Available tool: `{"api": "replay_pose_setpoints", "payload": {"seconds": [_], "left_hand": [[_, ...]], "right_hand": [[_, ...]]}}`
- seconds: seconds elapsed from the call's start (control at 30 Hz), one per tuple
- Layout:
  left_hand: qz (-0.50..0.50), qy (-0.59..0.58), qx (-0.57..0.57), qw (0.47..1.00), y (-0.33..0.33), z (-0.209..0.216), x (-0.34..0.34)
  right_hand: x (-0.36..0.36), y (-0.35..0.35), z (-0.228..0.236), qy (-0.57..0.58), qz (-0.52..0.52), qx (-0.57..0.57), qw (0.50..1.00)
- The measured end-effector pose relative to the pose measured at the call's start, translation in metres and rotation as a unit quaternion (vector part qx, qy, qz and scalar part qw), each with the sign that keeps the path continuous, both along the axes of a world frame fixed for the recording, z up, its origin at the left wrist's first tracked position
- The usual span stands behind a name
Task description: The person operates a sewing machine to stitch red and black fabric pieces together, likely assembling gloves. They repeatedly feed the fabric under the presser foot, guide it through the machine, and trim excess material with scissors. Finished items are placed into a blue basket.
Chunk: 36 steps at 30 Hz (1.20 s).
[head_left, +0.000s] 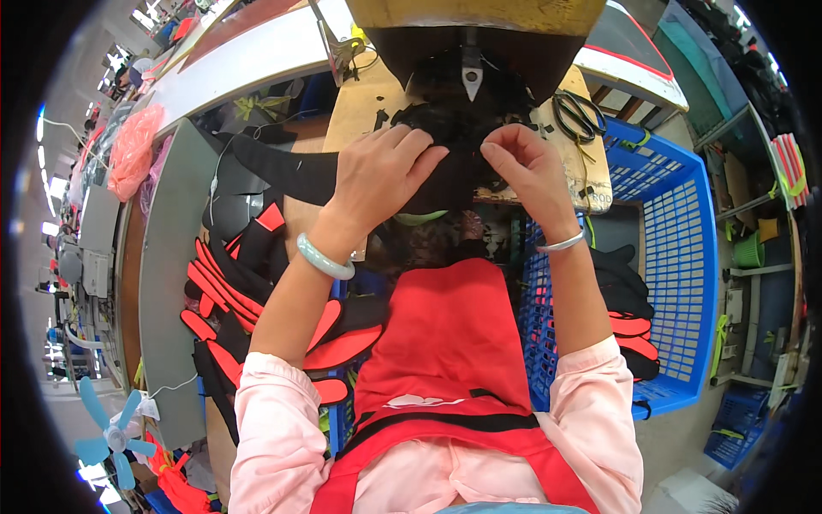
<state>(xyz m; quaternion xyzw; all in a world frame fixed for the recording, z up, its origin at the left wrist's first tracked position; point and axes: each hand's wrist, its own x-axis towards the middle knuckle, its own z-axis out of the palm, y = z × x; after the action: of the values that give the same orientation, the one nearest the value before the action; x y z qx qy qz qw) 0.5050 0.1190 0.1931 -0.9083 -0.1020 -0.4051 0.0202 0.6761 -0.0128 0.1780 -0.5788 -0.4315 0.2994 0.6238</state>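
Note:
My left hand (384, 171) is closed over a black fabric piece (291, 170), its fingers curled and its thumb pointing right. The fabric stretches left from under the hand across the wooden worktop (355, 107). My right hand (531, 167) is at the right of the fabric, thumb and fingers bent into a pinch; what they hold, if anything, is too small to make out. Just beyond both hands stands a dark machine with a yellow top (479, 13). A pointed metal part (471, 77) hangs at its front. Black-handled scissors (579, 116) lie right of my right hand.
Black fabric pieces with bright red-orange patches (227, 283) are piled at the left beside a grey panel (175, 283). A blue plastic basket (681, 257) at the right holds similar pieces (629, 334). A small blue fan (116, 437) stands at the lower left.

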Motion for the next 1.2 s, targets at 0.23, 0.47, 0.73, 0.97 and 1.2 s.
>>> {"api": "replay_pose_setpoints", "payload": {"seconds": [0.23, 0.47, 0.73, 0.97, 1.2], "left_hand": [[0.011, 0.046, -0.080, 0.996, 0.027, 0.007, 0.012], [0.012, 0.102, -0.175, 0.979, 0.043, 0.017, 0.019], [-0.029, 0.079, -0.208, 0.974, 0.055, 0.013, 0.026], [0.007, 0.089, -0.196, 0.977, 0.056, 0.016, 0.029], [0.044, 0.048, -0.175, 0.982, 0.039, 0.023, 0.014]], "right_hand": [[0.010, 0.026, -0.003, 0.075, 0.011, -0.008, 0.997], [0.016, 0.042, -0.013, 0.233, 0.055, 0.024, 0.971], [0.021, 0.051, -0.015, 0.337, 0.098, 0.053, 0.935], [0.022, 0.059, -0.015, 0.359, 0.052, 0.052, 0.931], [0.022, 0.040, -0.004, 0.285, -0.043, 0.083, 0.954]]}}
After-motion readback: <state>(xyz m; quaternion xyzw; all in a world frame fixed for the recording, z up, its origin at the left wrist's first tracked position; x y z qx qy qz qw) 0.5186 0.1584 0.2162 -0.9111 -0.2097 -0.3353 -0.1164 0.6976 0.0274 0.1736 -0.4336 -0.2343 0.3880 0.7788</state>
